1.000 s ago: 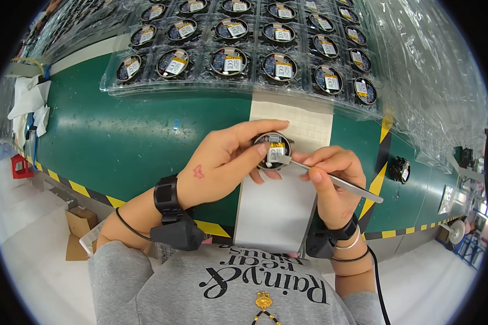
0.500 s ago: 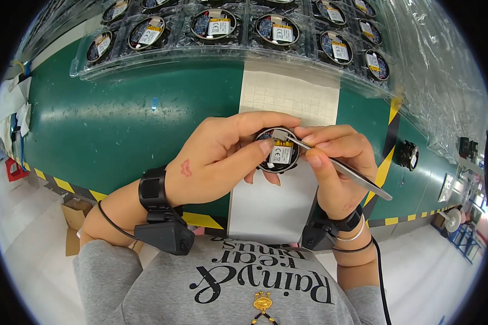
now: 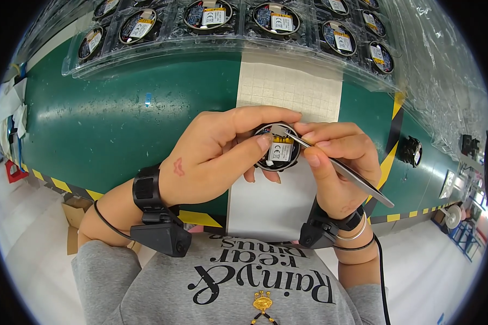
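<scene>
A round black device housing [image 3: 281, 154] with a metal rim lies open-faced in my left hand [image 3: 211, 149]. Inside it are a battery with a white label and yellow tape, a silvery strip and part of a circuit board. The left thumb presses over its left edge, and the other fingers wrap behind it. My right hand [image 3: 346, 162] pinches a pair of metal tweezers [image 3: 358, 180], whose tips reach into the upper part of the housing, by the silvery strip. Whether the tips grip anything is too small to tell. The right fingertips are close to the housing's rim.
Beyond my hands, a clear plastic tray [image 3: 200, 46] holds several similar devices. Another round device [image 3: 411, 151] lies at the right on the green mat [image 3: 119, 124]. White paper [image 3: 271, 211] lies under my hands. Yellow-black tape [image 3: 386, 168] marks the bench edge and right side.
The view has shifted slightly. My hands keep the same hold, and the tweezer tips stay inside the upper part of the housing.
</scene>
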Motion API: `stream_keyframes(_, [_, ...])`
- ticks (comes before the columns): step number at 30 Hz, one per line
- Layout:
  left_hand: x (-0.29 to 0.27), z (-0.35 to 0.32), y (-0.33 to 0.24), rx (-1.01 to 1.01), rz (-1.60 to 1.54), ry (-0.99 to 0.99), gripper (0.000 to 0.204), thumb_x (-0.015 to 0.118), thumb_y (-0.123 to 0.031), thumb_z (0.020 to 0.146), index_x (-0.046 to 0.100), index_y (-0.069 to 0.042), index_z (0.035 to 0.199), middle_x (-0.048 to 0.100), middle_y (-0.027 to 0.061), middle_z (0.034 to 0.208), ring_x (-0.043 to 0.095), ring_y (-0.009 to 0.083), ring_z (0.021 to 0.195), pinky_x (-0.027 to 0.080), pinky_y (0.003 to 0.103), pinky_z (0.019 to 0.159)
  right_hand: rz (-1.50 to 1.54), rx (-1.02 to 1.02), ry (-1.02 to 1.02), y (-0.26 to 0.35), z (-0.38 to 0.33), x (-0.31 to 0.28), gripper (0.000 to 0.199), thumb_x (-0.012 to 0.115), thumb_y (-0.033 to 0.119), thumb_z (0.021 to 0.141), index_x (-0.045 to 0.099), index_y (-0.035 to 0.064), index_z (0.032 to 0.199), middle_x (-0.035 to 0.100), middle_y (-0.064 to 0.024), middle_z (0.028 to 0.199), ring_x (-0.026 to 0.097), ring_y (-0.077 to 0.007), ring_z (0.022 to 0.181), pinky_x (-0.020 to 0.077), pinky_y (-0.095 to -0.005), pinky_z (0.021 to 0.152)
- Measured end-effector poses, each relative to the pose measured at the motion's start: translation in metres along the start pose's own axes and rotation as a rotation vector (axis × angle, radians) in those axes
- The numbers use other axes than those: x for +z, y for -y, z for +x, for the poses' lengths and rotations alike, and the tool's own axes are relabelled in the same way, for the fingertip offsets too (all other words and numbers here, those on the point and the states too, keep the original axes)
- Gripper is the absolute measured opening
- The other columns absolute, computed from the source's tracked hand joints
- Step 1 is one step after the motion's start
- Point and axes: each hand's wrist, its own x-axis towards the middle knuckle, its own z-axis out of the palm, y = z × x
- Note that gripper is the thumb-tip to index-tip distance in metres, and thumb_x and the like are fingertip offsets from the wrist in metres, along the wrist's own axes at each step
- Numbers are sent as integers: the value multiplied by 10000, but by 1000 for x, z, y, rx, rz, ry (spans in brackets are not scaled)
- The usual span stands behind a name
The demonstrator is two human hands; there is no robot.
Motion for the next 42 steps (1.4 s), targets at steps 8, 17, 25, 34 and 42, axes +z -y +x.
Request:
stream_keyframes(8, [1, 0, 2, 44, -24, -45, 349, 393, -47, 945, 513, -16, 1271, 646, 88, 983, 676, 127, 765, 487, 196, 550, -70, -34, 27, 1, 0, -1, 197, 700, -52, 765, 552, 28, 868, 624, -135, 924, 654, -250, 912, 536, -324, 778])
stream_keyframes(17, [1, 2, 0, 46, 4, -36, 350, 386, -42, 943, 522, -17, 1265, 645, 83, 964, 672, 128, 762, 486, 201, 552, -182, -84, 106, 4, 2, -4, 177, 657, -37, 808, 512, 20, 889, 594, -144, 938, 638, -273, 927, 530, -354, 815])
stream_keyframes(25, [-1, 0, 1, 24, -29, -35, 344, 388, -45, 947, 527, -21, 1261, 636, 83, 1001, 673, 133, 765, 486, 200, 556, -297, -212, 71, 4, -1, 2, 233, 713, -48, 748, 540, 21, 888, 600, -138, 919, 656, -284, 904, 550, -341, 762])
stream_keyframes(34, [2, 2, -2, 10, -10, -56, 330, 390, -69, 957, 529, -10, 1250, 630, 70, 981, 676, 128, 742, 477, 183, 535, -290, -282, 92, 4, 2, 2, 255, 717, -43, 746, 528, 33, 900, 598, -134, 926, 655, -286, 909, 546, -333, 759])
stream_keyframes(42, [2, 2, -6, -35, 43, -40, 333, 386, -79, 960, 524, -8, 1254, 637, 79, 999, 673, 122, 724, 472, 179, 526, -345, -324, 55, 4, 1, 4, 252, 717, -50, 741, 538, 32, 898, 613, -138, 913, 659, -270, 879, 541, -318, 742])
